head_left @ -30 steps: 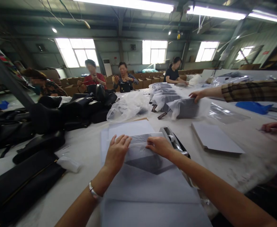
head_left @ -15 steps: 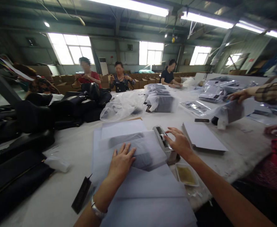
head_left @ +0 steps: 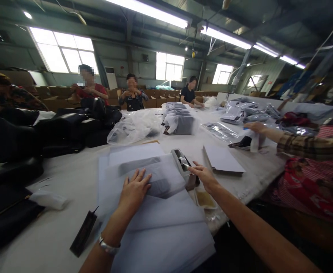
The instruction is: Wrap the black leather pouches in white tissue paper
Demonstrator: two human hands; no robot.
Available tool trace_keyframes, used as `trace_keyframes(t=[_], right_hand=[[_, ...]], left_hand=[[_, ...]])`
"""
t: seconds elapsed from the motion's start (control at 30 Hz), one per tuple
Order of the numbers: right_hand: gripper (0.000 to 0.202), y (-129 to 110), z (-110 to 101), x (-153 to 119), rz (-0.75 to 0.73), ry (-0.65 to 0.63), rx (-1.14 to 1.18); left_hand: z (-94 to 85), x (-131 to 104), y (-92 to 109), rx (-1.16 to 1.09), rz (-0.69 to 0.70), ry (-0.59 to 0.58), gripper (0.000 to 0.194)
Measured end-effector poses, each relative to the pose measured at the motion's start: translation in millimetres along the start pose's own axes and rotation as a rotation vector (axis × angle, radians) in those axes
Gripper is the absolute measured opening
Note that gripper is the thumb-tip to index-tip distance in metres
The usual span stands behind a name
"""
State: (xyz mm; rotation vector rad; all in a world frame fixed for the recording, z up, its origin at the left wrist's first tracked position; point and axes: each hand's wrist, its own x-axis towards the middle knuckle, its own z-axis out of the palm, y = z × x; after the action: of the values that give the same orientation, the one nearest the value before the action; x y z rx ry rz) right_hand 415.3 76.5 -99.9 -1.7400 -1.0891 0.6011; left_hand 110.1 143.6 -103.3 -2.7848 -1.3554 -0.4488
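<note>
My left hand point(head_left: 134, 192) lies flat with fingers spread on thin white tissue paper point(head_left: 172, 172). Under and through the paper a dark, folded shape point(head_left: 157, 185) shows; its kind is hidden. My right hand point(head_left: 204, 176) is at a grey tape dispenser point(head_left: 175, 154) just right of the paper, its fingertips pinched on the end of the tape point(head_left: 185, 165). More sheets of white paper point(head_left: 166, 246) lie stacked beneath and in front of my left hand. A black hang tag point(head_left: 83, 233) rests left of my left wrist.
Black bags point(head_left: 66, 129) pile up on the left. Wrapped bundles point(head_left: 180, 121) stand in a row ahead. A white paper stack point(head_left: 223, 159) and a small tray point(head_left: 204, 199) are to the right. A co-worker's hand point(head_left: 254, 127) handles a bundle at right; other people sit across the table.
My right fingers have closed on the tape end at the dispenser. My left hand stays on the paper. The view has turned right, and the co-worker's bundle at right has been tilted or moved.
</note>
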Motion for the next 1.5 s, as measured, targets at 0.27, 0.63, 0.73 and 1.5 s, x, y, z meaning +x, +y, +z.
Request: trace_keyframes(t=[0.27, 0.63, 0.73, 1.5], right_hand=[[0.042, -1, -9, -56, -0.004, 0.141, 0.177], [0.046, 25, -17, -41, 0.11, -0.033, 0.091], [0.031, 23, -33, -33, 0.023, -0.051, -0.078], [0.024, -109, 95, 100, -0.984, -0.817, -1.027]], left_hand=[[3.4, -3, 0, -0.016, -0.016, 0.032, 0.038], [8.8, -3, -2, -0.026, -0.021, 0.047, 0.039], [9.0, -4, -2, -0.029, -0.022, 0.057, 0.038], [19.5, -6, -5, -0.042, -0.042, 0.123, 0.038]])
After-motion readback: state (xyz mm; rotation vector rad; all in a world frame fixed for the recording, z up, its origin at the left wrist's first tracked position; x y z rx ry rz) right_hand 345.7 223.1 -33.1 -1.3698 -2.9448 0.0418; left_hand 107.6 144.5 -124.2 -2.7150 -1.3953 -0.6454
